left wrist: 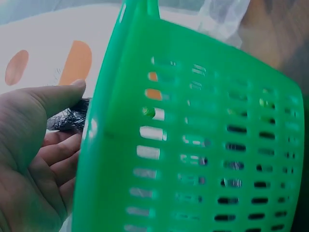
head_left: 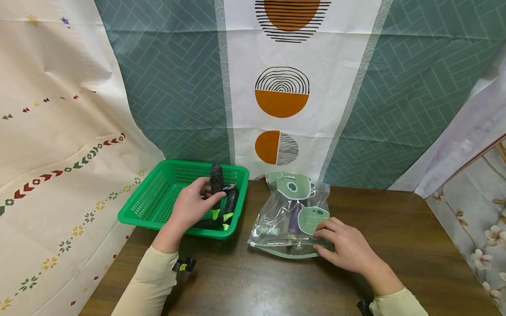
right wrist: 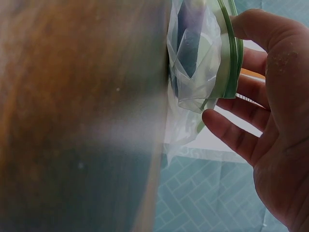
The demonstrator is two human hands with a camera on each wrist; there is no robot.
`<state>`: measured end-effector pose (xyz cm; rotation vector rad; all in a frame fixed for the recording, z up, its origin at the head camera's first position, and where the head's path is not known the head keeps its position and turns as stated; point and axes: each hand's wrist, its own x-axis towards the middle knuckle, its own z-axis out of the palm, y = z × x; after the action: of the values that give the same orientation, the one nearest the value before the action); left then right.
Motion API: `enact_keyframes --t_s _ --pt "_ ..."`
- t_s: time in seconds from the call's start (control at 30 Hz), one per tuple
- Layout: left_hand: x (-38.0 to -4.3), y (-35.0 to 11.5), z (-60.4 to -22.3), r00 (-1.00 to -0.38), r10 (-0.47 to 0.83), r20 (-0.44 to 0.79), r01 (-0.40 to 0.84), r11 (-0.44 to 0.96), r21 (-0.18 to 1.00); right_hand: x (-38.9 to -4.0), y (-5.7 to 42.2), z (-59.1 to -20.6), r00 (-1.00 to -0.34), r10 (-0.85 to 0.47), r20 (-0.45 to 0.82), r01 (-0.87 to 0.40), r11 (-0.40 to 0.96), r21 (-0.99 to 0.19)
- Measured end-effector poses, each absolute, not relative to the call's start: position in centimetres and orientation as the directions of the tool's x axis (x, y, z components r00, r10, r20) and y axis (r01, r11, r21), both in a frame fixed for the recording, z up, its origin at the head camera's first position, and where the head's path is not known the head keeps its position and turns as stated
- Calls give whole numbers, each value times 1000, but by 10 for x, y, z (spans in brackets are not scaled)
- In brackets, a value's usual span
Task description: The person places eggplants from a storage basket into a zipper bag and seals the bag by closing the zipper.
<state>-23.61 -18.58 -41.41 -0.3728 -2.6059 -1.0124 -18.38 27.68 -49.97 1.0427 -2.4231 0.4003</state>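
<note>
Over the right part of the green basket point(head_left: 136, 215), my left hand point(head_left: 191, 204) grips a long, dark, rough-skinned vegetable point(head_left: 216, 177) between thumb and fingers. It stands roughly upright, its bright green end low in the basket. Several similar dark vegetables point(head_left: 231, 202) with bright green ends lie beneath and beside it. In the left wrist view the basket wall point(left wrist: 120, 145) hides most of the held vegetable. My right hand point(head_left: 344, 243) pinches the zip edge of a clear zip bag point(head_left: 272, 219) with green cartoon prints. A purple eggplant point(head_left: 294, 217) shows inside the bag.
Basket and bag stand on a brown wooden table point(head_left: 237, 285), with a gap between them. A patterned cloth point(head_left: 280, 145) hangs directly behind both. Pale cloth with small motifs point(head_left: 79, 175) borders the left side, and a floral cloth point(head_left: 474, 228) the right.
</note>
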Motion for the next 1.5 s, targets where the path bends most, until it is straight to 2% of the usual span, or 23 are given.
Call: enact_keyframes --t_s 0.8,1.5 --pt "-220 -157 -407 -892 154 424 435 541 720 -183 276 -498 -608 -599 521 -733 675 -80" --pt "-205 -119 -408 -873 258 414 486 538 689 -183 277 -498 -607 -595 527 -734 673 -85"
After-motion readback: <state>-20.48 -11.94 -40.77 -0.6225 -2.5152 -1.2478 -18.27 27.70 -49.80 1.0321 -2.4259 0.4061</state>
